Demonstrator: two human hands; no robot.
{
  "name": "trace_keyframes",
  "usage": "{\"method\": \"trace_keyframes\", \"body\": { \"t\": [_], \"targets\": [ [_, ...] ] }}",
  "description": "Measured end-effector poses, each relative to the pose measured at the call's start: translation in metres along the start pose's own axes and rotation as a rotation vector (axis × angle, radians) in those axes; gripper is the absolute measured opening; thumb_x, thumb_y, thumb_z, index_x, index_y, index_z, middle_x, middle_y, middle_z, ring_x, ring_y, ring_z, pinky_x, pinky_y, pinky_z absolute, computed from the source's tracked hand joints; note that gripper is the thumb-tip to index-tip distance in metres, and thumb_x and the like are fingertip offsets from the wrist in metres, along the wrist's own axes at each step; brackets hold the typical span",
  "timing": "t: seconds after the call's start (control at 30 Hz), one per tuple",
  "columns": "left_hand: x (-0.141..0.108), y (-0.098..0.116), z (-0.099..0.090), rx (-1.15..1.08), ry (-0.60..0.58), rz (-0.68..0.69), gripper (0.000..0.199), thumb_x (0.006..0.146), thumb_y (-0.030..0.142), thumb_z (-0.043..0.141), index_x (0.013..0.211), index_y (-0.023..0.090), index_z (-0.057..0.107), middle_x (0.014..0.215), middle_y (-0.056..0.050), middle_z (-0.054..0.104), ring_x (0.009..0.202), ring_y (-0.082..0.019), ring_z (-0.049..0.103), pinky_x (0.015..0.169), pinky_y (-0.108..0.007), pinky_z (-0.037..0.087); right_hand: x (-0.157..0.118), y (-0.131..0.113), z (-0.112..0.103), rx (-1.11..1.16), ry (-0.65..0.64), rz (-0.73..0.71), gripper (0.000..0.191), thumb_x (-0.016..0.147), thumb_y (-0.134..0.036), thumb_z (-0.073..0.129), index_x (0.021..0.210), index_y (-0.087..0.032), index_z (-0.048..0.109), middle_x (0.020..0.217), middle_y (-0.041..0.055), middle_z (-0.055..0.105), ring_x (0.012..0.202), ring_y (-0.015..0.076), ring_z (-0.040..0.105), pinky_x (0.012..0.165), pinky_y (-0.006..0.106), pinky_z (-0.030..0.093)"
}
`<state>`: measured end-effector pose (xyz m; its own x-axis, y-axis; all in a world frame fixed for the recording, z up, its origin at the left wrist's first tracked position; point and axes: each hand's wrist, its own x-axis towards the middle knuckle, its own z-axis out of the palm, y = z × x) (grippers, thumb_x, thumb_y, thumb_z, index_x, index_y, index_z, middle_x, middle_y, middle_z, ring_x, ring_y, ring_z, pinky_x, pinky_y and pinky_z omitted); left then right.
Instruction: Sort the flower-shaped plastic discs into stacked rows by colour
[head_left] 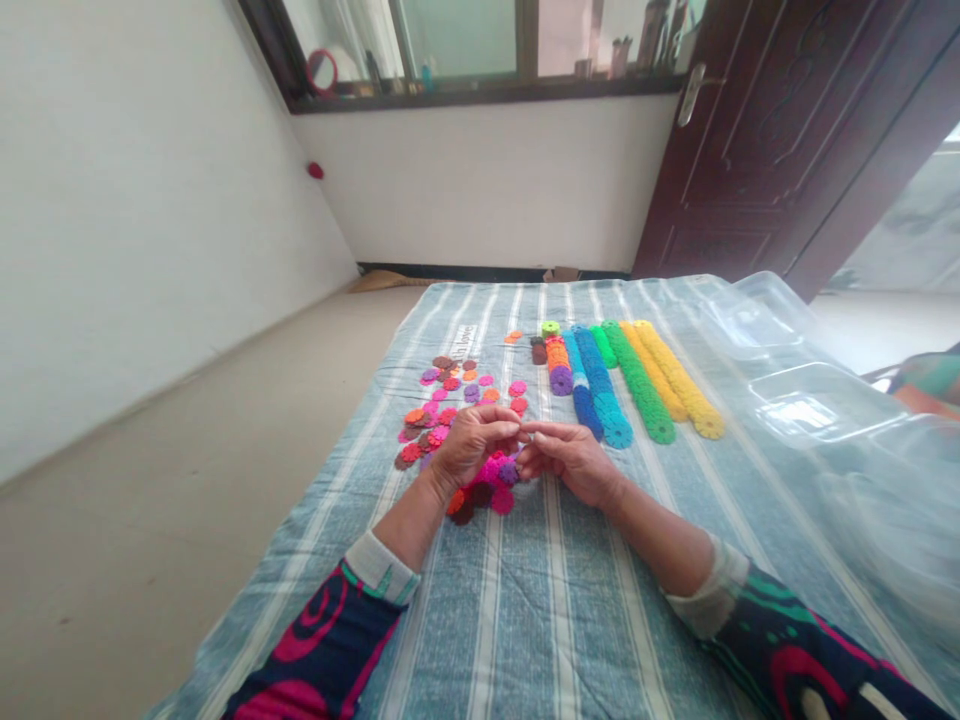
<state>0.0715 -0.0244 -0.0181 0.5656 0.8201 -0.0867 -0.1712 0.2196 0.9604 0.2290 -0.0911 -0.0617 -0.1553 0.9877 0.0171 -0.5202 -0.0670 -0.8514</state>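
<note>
My left hand [478, 443] and my right hand [571, 460] meet at their fingertips over loose coloured discs. Both are pinched closed; what lies between the fingers is too small to make out. Flower-edged discs in pink, red, orange, brown and purple [438, 436] lie scattered around and under my left hand. Beyond my right hand, discs are lined up in overlapping rows: yellow [679, 380], green [639, 385], blue [596, 380] and a shorter orange and purple row [558, 362]. A small brown group [538, 350] sits beside the orange one.
Clear plastic containers [829, 403] stand along the right side of the striped cloth [517, 610]. A dark red door [772, 130] is at the back right, and a window ledge [487, 97] with small items runs along the far wall.
</note>
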Motion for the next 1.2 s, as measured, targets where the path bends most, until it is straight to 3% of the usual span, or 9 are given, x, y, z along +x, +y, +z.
{"method": "trace_keyframes", "body": {
  "t": [0.47,0.73,1.03,1.2],
  "targets": [
    [-0.001,-0.012,0.008,-0.13,-0.047,-0.059,0.015,0.06,0.021,0.074,0.07,0.014,0.067,0.057,-0.001,0.063,0.049,-0.012,0.055,0.051,-0.025,0.042,-0.004,-0.002,0.001,-0.032,0.014,-0.022,0.039,0.074,-0.044,0.077,0.102,-0.017,0.073,0.072,0.0058,0.075,0.063,0.0189,0.071,0.062,0.031,0.055],
    [0.01,-0.007,-0.013,0.023,0.257,0.024,0.021,0.06,0.026,0.078,0.073,0.014,0.067,0.059,-0.002,0.067,0.05,-0.009,0.055,0.051,-0.02,0.041,-0.002,-0.006,-0.004,-0.236,0.222,-0.028,0.035,0.068,-0.05,0.079,0.074,-0.016,0.071,0.062,0.0036,0.071,0.049,0.0143,0.063,0.051,0.025,0.048],
    [0.019,0.005,-0.06,0.3,0.627,0.223,0.022,0.061,0.032,0.07,0.072,0.013,0.066,0.049,0.002,0.06,0.041,-0.007,0.048,0.043,-0.017,0.036,-0.015,-0.008,-0.007,-0.401,0.091,0.004,0.035,0.07,-0.053,0.074,0.072,-0.019,0.07,0.062,0.001,0.069,0.052,0.014,0.062,0.054,0.027,0.05],
    [0.023,0.008,-0.09,0.46,0.827,0.335,0.024,0.064,0.028,0.063,0.082,0.015,0.069,0.063,-0.001,0.068,0.054,-0.012,0.06,0.051,-0.021,0.046,-0.03,-0.01,-0.013,-0.427,0.023,0.039,0.031,0.07,-0.05,0.074,0.077,-0.021,0.071,0.063,-0.0006,0.069,0.055,0.0147,0.063,0.057,0.027,0.052]
  ]
}}
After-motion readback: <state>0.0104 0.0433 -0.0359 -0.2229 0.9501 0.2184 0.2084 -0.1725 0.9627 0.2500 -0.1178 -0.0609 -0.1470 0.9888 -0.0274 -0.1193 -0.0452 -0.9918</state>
